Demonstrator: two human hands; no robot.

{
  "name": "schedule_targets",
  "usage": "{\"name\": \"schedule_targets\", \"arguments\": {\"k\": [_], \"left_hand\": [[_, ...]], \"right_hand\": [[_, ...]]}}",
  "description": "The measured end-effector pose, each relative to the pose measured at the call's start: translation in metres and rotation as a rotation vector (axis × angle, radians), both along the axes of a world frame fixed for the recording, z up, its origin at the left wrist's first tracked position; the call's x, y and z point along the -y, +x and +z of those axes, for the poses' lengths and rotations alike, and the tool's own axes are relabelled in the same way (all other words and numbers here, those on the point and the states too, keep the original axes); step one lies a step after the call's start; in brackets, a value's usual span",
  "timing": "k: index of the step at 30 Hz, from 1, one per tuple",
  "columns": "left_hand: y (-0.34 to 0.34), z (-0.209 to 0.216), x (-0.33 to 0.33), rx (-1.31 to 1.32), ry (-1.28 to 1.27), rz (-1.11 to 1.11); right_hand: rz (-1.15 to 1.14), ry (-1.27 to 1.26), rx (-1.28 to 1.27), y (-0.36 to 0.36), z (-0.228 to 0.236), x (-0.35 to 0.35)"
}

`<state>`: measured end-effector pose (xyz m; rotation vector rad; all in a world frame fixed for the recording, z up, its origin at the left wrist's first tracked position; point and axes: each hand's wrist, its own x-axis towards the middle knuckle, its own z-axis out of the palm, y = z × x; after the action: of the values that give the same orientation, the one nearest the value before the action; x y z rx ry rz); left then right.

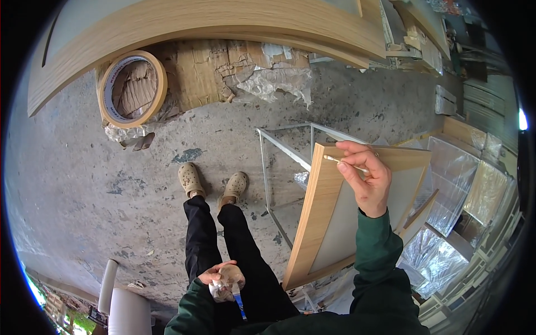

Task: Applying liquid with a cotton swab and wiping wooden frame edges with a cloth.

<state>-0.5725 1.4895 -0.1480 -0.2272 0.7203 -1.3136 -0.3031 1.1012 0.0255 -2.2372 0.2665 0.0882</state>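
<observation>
My right hand pinches a thin cotton swab, its white tip at the upper left corner of a framed wooden panel. The panel has a light wood-grain frame around a pale grey inset and leans upright at my right. Low in front of my body, my left hand is closed around a crumpled, whitish see-through bundle. A slim blue and white item sticks out of it toward me; its kind cannot be made out. A metal frame stand stands beside the panel.
A long wood-grain panel crosses the far side over torn cardboard. A big roll of tan tape rests there. Plastic-wrapped stacks stand at the right. White rolls are at the lower left, and my clogs are on the concrete floor.
</observation>
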Motion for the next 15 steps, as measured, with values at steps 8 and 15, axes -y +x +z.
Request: {"name": "schedule_targets", "arguments": {"k": [8,15], "left_hand": [[-0.009,-0.006,-0.007,-0.02,0.067,-0.047],[-0.011,-0.01,-0.011,0.073,0.041,-0.084]], "right_hand": [[0.044,-0.058,0.02,0.001,0.001,-0.003],[0.071,-0.083,0.013,0.003,0.003,-0.003]]}}
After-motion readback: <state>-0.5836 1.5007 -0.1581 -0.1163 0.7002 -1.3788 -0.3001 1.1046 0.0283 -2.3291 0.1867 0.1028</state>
